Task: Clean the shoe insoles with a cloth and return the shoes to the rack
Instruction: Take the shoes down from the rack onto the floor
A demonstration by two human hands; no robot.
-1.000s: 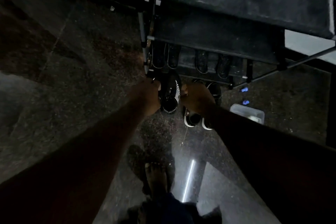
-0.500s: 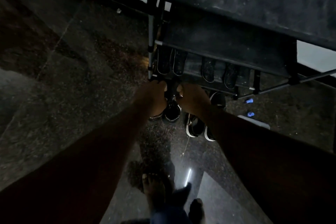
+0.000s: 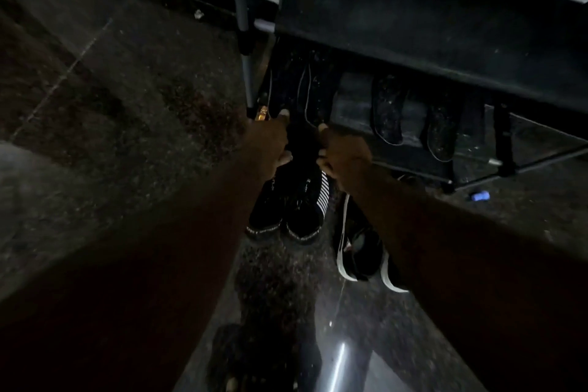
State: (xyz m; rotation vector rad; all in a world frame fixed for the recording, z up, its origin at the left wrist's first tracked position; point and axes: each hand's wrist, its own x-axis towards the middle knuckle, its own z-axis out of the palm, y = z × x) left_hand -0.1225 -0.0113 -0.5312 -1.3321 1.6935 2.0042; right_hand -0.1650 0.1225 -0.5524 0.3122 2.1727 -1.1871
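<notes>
A pair of black shoes (image 3: pixel 288 210) with a white-striped side and studded sole trim stands on the dark floor at the foot of the black shoe rack (image 3: pixel 413 25). The pair's far ends reach under the lowest shelf. My left hand (image 3: pixel 269 143) grips the far end of the left shoe. Beside it, my right hand (image 3: pixel 343 153) grips the far end of the right shoe. The dim light hides the insoles, and no cloth is in view.
A second pair of black shoes with white soles (image 3: pixel 356 254) lies on the floor under my right forearm. Two dark shoes (image 3: pixel 388 111) sit on the lower shelf. A grey rack pole (image 3: pixel 245 41) stands left of my hands. A small blue object (image 3: pixel 479 196) lies at the right.
Both hands have moved forward and down towards the rack's foot with the striped shoes. The shoes now stand side by side on the floor. My view has moved closer to the rack.
</notes>
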